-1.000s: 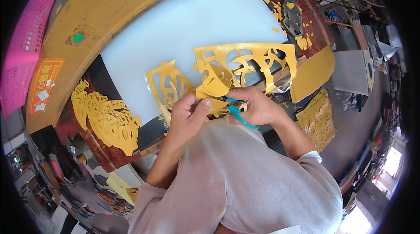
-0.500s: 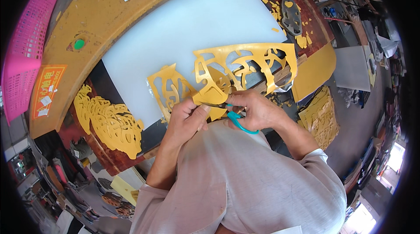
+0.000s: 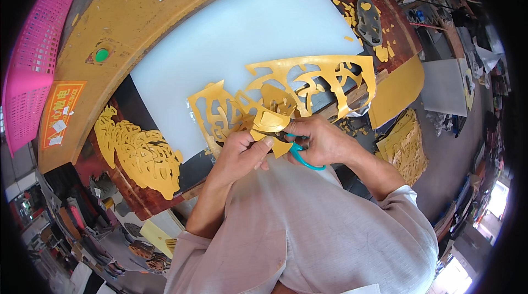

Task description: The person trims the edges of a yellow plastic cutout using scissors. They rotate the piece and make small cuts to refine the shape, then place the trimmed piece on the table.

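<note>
A thin yellow sheet (image 3: 330,61) full of cut-out openings hangs in front of me, its far part over the white board (image 3: 231,35). My left hand (image 3: 242,154) pinches the sheet's near edge between thumb and fingers. Close beside it, my right hand (image 3: 324,141) is closed around teal-handled scissors (image 3: 301,157). The scissors' blades are mostly hidden by the sheet and fingers, at the folded near part of the sheet. Whether the blades are apart cannot be made out.
Yellow cut pieces (image 3: 146,156) lie heaped at the left. A dark metal cutting die (image 3: 368,19) sits among small yellow scraps at the far right. More cut sheets (image 3: 404,145) are stacked right. A yellow machine beam (image 3: 82,57) with a green button (image 3: 102,55) borders the left, beside a pink basket (image 3: 38,57).
The sheet's near part has tilted and folded between my hands, and a yellow flap now points down there. My left hand has shifted slightly right; the scissors stay in my right hand.
</note>
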A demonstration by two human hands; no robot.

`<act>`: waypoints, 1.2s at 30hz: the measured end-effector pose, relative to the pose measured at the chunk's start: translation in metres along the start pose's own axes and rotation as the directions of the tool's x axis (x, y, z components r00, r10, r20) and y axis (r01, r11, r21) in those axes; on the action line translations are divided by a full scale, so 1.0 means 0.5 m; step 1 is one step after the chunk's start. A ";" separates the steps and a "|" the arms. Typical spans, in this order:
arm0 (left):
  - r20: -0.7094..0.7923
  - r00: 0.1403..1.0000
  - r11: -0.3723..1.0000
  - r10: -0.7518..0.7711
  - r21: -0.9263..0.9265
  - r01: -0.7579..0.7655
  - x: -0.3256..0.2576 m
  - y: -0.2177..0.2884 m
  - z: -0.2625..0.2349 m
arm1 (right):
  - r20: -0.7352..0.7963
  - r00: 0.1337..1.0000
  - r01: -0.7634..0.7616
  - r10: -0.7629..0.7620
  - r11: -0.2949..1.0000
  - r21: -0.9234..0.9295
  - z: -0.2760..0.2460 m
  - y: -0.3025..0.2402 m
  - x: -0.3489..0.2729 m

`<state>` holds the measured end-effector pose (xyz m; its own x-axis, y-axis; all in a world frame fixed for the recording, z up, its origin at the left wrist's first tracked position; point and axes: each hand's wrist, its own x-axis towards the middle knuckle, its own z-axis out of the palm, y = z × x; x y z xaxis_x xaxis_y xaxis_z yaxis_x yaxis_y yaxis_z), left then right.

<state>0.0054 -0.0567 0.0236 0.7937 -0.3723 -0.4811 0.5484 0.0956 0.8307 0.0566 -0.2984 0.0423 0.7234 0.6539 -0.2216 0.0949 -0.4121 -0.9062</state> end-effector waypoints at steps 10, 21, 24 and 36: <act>-0.245 0.961 0.989 0.129 0.099 -0.108 -0.027 0.020 -0.001 | -0.031 0.999 -0.014 0.014 1.000 -0.003 0.001 -0.004 0.004; -0.204 0.976 0.995 0.079 0.082 -0.063 -0.020 0.014 0.011 | 0.022 0.996 -0.086 0.084 0.988 0.125 0.016 -0.003 -0.004; -0.181 0.983 0.997 0.013 0.072 0.000 -0.020 0.010 0.015 | -0.001 0.997 -0.083 0.083 0.989 0.120 0.022 0.002 -0.005; 0.011 0.999 0.973 -0.051 0.226 0.047 -0.017 -0.037 0.036 | 0.113 0.994 0.000 0.010 0.996 -0.089 -0.010 -0.034 0.003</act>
<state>-0.0160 -0.0721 0.0173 0.7619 -0.3865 -0.5197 0.5115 -0.1330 0.8489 0.0595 -0.2933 0.0593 0.6424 0.7173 -0.2698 0.1554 -0.4667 -0.8707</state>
